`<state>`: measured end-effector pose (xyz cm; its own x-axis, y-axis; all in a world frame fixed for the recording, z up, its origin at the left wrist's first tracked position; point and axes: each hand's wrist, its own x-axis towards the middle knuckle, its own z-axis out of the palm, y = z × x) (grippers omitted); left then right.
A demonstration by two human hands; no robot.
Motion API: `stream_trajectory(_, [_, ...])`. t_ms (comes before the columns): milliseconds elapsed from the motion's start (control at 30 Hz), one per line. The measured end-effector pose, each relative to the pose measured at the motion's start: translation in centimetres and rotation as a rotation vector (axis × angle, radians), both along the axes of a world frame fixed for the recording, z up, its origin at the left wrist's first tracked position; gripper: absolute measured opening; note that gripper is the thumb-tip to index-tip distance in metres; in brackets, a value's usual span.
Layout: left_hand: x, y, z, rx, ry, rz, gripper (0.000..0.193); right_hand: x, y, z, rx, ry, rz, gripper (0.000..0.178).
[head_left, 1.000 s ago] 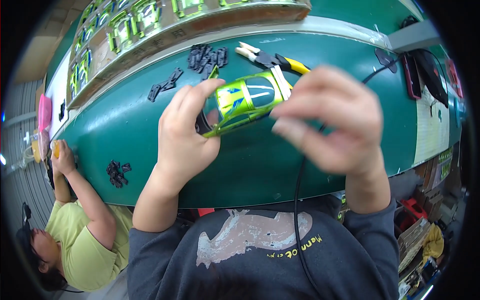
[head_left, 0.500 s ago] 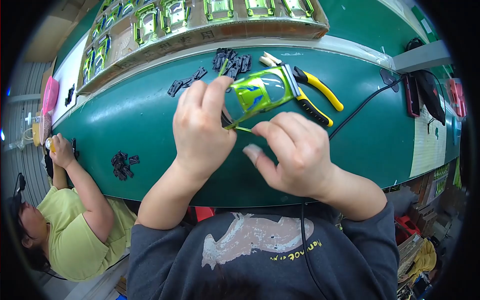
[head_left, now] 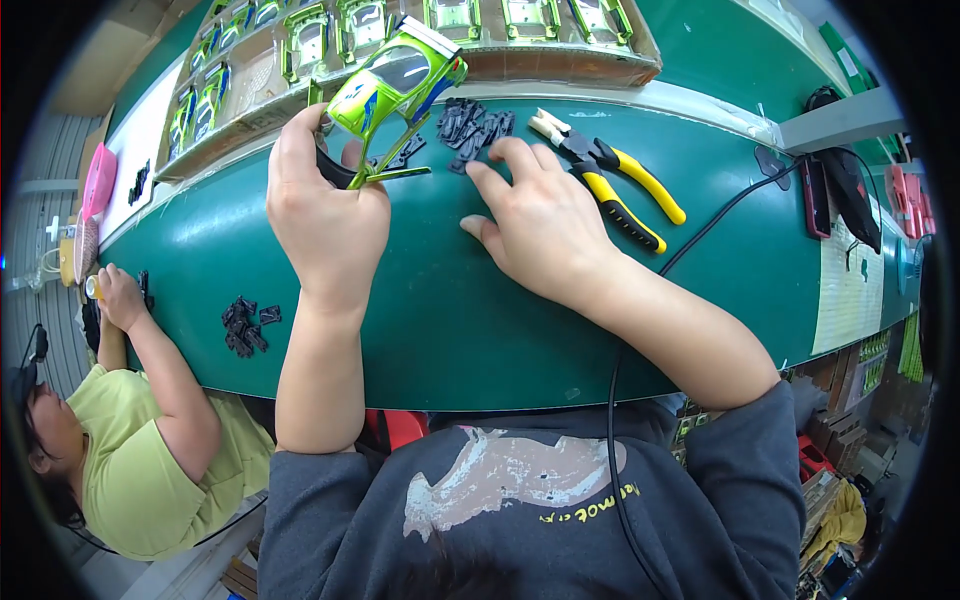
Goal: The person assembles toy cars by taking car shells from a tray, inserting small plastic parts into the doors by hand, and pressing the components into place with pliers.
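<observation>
My left hand [head_left: 335, 215] is closed around one end of a shiny green toy car body shell [head_left: 385, 90]. The shell is tilted up over the far side of the table, with clear windows and blue markings. A thin green strip sticks out of it to the right. My right hand [head_left: 550, 215] is over the green tabletop, fingers apart, fingertips at the near edge of a pile of small black plastic parts [head_left: 470, 122]. Whether a fingertip touches a part, I cannot tell. Just right of that hand lie cutting pliers [head_left: 640, 185] with yellow and black handles.
A cardboard carton [head_left: 570, 68] of similar green shells stands along the far side. Another small black pile [head_left: 245, 325] lies at left. A black cable [head_left: 715, 218] crosses the table at right. A co-worker [head_left: 145, 460] in a light green top sits at left.
My left hand has moved left with the car shell and tipped it upward. My right hand has left the shell and moved up and left to the black parts.
</observation>
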<state>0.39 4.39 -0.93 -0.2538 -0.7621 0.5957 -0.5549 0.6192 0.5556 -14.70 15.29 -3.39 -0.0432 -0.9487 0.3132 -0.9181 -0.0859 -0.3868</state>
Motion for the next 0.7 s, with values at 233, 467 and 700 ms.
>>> stream_trajectory(233, [0.3,0.0,-0.3,-0.042,-0.019,-0.027,0.039,-0.5,0.1,0.0,0.050,-0.038,0.087,0.031])
stream_trajectory(467, [0.4,-0.3,-0.2,0.036,0.054,-0.029,0.040,-1.2,-3.1,-0.1,-0.032,-0.062,-0.022,0.022])
stream_trajectory(700, [0.5,-0.9,-0.7,-0.034,0.004,0.003,0.031,-3.8,-4.8,-0.8,-0.183,0.242,0.164,0.017])
